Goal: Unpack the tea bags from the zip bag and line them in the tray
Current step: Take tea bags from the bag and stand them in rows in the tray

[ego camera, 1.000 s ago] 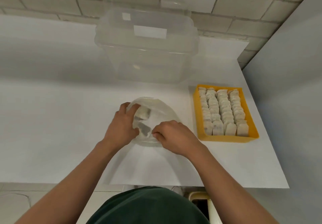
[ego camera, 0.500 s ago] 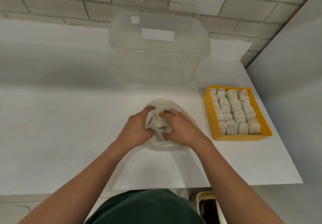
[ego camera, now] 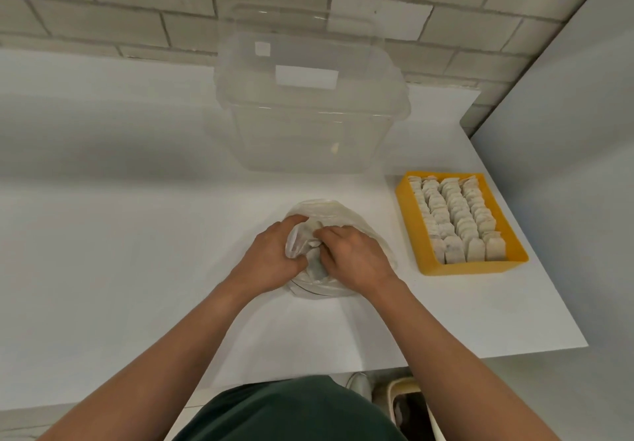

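Tea bags filled most of the yellow tray at centre right, while left hand and right hand gripped the crumpled zip bag mid-frame on the surface, which perhaps held a few more.

There was one zip bag on the one tabletop, and two hands were in view: the left hand and the right hand. One yellow tray held tea bags in four rows — too overlapped to count singly. There was one clear plastic bin.
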`<state>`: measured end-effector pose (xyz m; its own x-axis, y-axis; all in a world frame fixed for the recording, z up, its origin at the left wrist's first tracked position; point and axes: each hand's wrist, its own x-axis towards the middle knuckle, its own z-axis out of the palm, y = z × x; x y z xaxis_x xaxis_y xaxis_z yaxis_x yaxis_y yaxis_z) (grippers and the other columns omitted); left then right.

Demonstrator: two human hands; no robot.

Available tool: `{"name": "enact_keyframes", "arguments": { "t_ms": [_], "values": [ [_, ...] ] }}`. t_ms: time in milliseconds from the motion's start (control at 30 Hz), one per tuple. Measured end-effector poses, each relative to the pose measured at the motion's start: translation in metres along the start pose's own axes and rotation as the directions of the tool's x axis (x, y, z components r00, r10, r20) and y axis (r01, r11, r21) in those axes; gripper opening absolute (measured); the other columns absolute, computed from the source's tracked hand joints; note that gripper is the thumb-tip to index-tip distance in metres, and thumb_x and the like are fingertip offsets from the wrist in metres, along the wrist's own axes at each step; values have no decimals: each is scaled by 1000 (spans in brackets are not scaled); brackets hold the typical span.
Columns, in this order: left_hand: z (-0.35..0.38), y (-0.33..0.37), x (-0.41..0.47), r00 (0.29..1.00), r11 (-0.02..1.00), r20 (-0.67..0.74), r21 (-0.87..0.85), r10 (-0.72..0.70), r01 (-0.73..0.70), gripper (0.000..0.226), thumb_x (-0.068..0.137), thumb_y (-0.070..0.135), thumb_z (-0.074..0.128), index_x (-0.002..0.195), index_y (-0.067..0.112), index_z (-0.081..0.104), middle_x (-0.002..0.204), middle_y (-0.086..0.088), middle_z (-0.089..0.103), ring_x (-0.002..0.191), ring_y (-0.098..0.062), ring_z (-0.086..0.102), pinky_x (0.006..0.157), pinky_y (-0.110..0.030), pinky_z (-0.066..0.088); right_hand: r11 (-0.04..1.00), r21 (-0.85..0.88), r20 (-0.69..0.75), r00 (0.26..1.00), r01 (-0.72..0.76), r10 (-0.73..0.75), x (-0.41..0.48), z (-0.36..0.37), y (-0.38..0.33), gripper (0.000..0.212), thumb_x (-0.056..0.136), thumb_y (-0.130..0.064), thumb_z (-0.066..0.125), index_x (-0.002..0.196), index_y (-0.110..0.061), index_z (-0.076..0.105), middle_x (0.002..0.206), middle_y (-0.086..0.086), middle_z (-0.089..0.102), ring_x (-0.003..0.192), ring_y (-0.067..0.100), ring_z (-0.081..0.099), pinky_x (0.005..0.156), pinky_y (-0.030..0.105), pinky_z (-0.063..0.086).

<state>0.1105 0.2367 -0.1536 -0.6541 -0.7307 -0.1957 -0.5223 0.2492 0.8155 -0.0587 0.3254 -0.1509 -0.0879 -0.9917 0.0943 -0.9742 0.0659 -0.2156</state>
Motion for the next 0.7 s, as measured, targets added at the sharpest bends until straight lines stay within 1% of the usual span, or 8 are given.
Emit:
{"name": "enact_keyframes", "arguments": {
  "t_ms": [100,233,333,433,533,567,633,700],
  "values": [
    [-3,3,-3,999,1000,-31,25,10,-10,59,93,22,69,146,38,50,127,6,51,114,-14,53,95,-22,38,999,-35,-41,999,-5,4,-2,-5,4,25,90,-14,60,112,-14,70,94,7,75,80,35,69,54,42,56],
    [-8,6,-5,999,998,-35,64,28,-26,53,96,21,69,145,34,53,139,2,48,128,-21,53,100,-21,35,1000,3,28,999,-29,29,-6,-26,9,26,98,-17,51,119,-19,66,105,3,73,93,30,68,70,42,56],
    [-12,18,-12,999,999,-28,41,36,-35,48,93,44,72,139,42,56,156,8,35,143,-16,40,107,-24,32,970,198,34,990,-144,139,-13,-52,15,25,98,-21,54,119,-24,67,107,-3,75,95,22,69,82,40,56],
    [-19,41,-26,982,986,-106,61,158,-153,46,88,55,73,131,46,60,164,17,23,152,-7,22,112,-25,28,872,425,89,970,-241,225,-17,-77,23,18,97,-22,60,110,-32,69,95,-10,75,89,13,70,84,39,58],
    [-28,68,-35,944,958,-176,-9,280,-286,52,84,52,78,132,43,60,158,23,32,145,3,33,111,-20,36,768,602,154,975,-220,158,-19,-103,25,19,97,-12,63,100,-29,72,91,-9,75,86,14,72,83,40,59],
    [-31,74,-34,953,953,-134,-105,270,-285,58,82,52,81,135,42,59,154,23,40,141,4,41,111,-23,42,746,636,164,979,-198,120,-19,-111,24,20,97,-9,64,101,-26,73,92,-7,75,86,17,71,82,38,59],
    [-36,86,-29,976,921,103,-362,193,-144,76,77,51,85,145,42,51,145,21,53,134,1,53,112,-33,49,724,672,169,984,-156,56,-18,-124,23,18,97,-7,64,102,-21,75,92,-2,75,87,23,70,81,40,57],
    [-37,94,-24,916,852,363,-521,168,49,78,82,40,82,151,38,45,144,13,59,132,-5,58,111,-38,50,715,687,184,983,-130,1,-15,-133,23,15,97,-13,65,104,-21,75,94,3,75,89,28,70,84,48,56]
  ]
}}
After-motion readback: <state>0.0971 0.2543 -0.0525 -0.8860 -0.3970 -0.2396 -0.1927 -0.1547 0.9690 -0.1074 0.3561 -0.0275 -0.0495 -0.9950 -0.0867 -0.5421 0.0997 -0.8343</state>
